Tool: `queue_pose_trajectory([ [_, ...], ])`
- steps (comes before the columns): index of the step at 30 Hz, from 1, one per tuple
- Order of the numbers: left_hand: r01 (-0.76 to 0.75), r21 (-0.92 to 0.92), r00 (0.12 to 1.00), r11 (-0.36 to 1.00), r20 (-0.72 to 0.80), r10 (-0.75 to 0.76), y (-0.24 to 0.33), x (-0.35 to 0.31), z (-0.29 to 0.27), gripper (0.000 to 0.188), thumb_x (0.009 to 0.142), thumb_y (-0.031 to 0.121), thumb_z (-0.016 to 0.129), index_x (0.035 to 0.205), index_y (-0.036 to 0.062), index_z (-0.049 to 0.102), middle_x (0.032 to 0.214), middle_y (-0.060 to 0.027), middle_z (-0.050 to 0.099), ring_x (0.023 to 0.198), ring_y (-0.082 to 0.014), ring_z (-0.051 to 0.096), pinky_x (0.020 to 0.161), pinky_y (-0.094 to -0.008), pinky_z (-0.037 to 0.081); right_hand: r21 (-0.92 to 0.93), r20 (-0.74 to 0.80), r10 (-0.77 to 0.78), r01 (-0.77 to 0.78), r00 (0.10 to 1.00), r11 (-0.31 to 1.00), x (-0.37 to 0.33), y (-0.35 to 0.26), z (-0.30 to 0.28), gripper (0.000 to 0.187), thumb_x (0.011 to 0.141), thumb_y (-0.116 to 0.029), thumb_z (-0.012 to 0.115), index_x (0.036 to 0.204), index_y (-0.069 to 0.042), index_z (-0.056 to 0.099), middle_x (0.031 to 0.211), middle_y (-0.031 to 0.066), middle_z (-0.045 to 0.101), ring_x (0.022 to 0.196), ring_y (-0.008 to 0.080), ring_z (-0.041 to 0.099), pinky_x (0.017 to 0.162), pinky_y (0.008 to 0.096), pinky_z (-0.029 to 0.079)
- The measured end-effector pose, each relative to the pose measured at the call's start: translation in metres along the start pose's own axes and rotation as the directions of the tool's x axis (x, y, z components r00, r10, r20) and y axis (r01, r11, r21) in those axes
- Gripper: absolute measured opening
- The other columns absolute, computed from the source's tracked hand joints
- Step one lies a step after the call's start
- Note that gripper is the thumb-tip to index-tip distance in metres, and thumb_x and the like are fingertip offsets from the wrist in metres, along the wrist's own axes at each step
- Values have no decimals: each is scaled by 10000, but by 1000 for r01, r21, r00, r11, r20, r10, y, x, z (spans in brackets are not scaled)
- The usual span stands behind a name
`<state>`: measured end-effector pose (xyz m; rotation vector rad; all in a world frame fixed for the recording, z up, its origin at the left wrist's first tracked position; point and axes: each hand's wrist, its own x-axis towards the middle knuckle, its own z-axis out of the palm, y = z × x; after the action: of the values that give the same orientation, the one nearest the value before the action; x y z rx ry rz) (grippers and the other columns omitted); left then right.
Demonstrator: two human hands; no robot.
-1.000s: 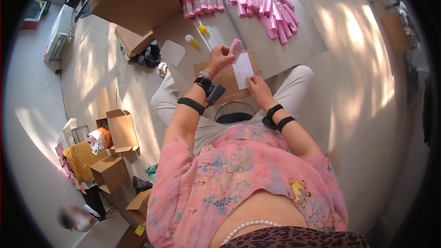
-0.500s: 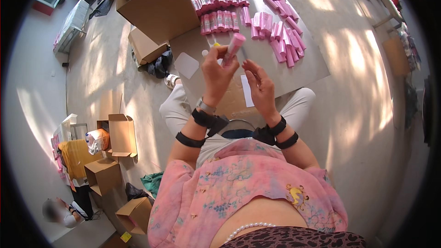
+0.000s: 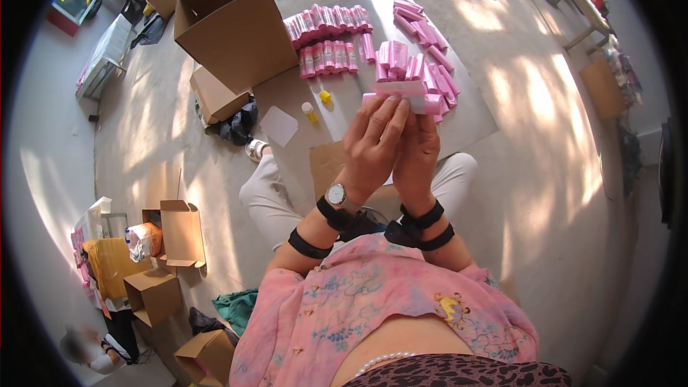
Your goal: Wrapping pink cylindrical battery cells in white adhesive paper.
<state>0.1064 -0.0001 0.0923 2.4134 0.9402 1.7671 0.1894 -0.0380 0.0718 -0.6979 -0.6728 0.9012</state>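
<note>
My left hand and my right hand are together above the board, fingers closed on a pink roll lying crosswise. A pale pink strip stands up along the roll's far side; my fingertips hide where they meet. Beyond my hands lie loose plain pink rolls in a heap. Farther left stand rows of pink rolls with pale labels. Nearer, left of my hands, are a small bottle with yellow in it, a yellow piece and a whitish square sheet.
The grey board rests low between my knees, with brown cardboard near me. A large open carton stands at its left. More cartons lie on the floor at left, and a person is at the lower left.
My hands have come together, and the roll has turned from upright to crosswise. The pale strip now shows along it. The view has shifted slightly.
</note>
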Motion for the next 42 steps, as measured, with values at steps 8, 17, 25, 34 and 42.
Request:
queue_pose_trajectory([
  [8,2,14,998,1000,64,-3,15,9,4,479,769,2,744,1244,69,741,1220,-105,710,1118,-320,677,967,-428,564,115,-10,1,0,1000,993,-1,-2,-18,347,1086,-78,529,1430,-31,541,1354,47,638,1229,121,601,1011,275,497],
  [17,-46,35,997,998,69,43,22,4,9,488,754,56,748,1240,100,756,1152,-63,702,1063,-274,679,893,-393,586,127,22,-6,3,1000,992,-5,-6,-29,358,1094,-89,514,1449,-49,509,1330,55,640,1194,132,629,986,276,528],
  [25,33,64,997,997,61,-37,28,-4,12,472,747,23,751,1205,136,775,1080,-20,715,956,-228,690,804,-340,594,115,-10,73,-72,997,991,-9,-11,-36,369,1078,-68,546,1443,-28,512,1309,57,654,1137,116,644,915,253,538],
  [34,101,6,991,995,93,-101,26,-5,16,421,758,69,745,1174,127,762,1068,-5,722,927,-223,684,730,-335,587,111,5,68,-68,998,991,-5,-13,-42,350,1068,-52,559,1417,-20,543,1292,51,670,1136,114,635,930,258,511],
  [42,241,-111,958,964,184,-218,22,-8,19,381,823,-12,727,1172,136,771,1056,-33,738,895,-267,671,777,-371,561,7,-10,69,-69,998,998,-1,-11,-52,326,1059,-31,571,1384,-20,564,1251,35,677,1105,91,626,923,255,502],
])
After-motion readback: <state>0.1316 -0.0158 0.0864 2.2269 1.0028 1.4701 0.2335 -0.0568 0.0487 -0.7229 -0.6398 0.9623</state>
